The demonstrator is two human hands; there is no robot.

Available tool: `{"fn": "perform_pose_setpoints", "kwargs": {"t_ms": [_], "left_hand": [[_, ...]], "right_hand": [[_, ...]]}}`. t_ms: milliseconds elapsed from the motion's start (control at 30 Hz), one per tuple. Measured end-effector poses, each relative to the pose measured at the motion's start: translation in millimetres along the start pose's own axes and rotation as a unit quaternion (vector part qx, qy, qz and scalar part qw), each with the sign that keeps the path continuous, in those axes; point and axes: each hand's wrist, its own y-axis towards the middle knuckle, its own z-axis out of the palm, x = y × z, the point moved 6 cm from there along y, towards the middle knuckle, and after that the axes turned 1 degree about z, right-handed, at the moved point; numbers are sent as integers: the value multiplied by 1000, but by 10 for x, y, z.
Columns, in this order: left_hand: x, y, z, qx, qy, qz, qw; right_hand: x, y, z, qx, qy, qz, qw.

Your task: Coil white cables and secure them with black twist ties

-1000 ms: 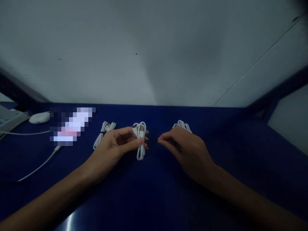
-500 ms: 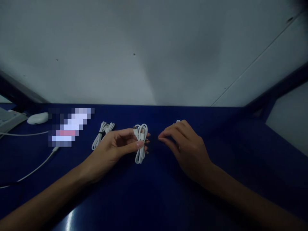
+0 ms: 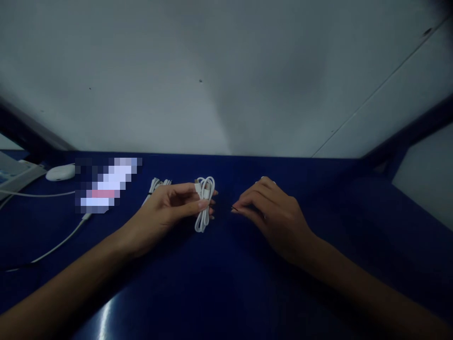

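Over the blue table [image 3: 198, 288], close to mid-view, there's the coiled white cable [image 3: 202, 219], and the left hand [image 3: 159, 203] has it clamped between thumb and fingers, thumb across the middle, presumably so the loops can't spread, plug ends up top. Across a small gap sits the right hand [image 3: 235, 210], clear of the cable, thumb and fingertips pinched together; a thin dark line shows at the tips, too small to name. Past its knuckles peeks a bit of white [image 3: 263, 177], mostly hidden! Behind the left hand lies a second cable [image 3: 155, 183], partly covered, a black band [image 3: 149, 192] likely keeping it bundled. Further left, a blurred bright screen [image 3: 111, 182], a cord [image 3: 67, 243] at its near end, perhaps for charging, then a rounded white case [image 3: 61, 172]; behind everything, the grey wall [image 3: 148, 104]
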Motion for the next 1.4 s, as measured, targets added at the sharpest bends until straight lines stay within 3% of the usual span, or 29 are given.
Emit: {"fn": "perform_pose_setpoints", "kwargs": {"t_ms": [167, 367, 800, 1400], "left_hand": [[64, 30, 11, 11, -30, -13, 999], [135, 40, 20, -25, -74, -10, 997], [161, 9, 159, 53, -82, -22, 995], [180, 27, 85, -7, -54, 3, 998]], "right_hand": [[-68, -18, 50, 30, 16, 48, 998], [29, -61, 144, 22, 21, 71, 997], [150, -42, 166, 24, 104, 83, 991], [159, -82, 246, 112, 192, 147, 964]]}}
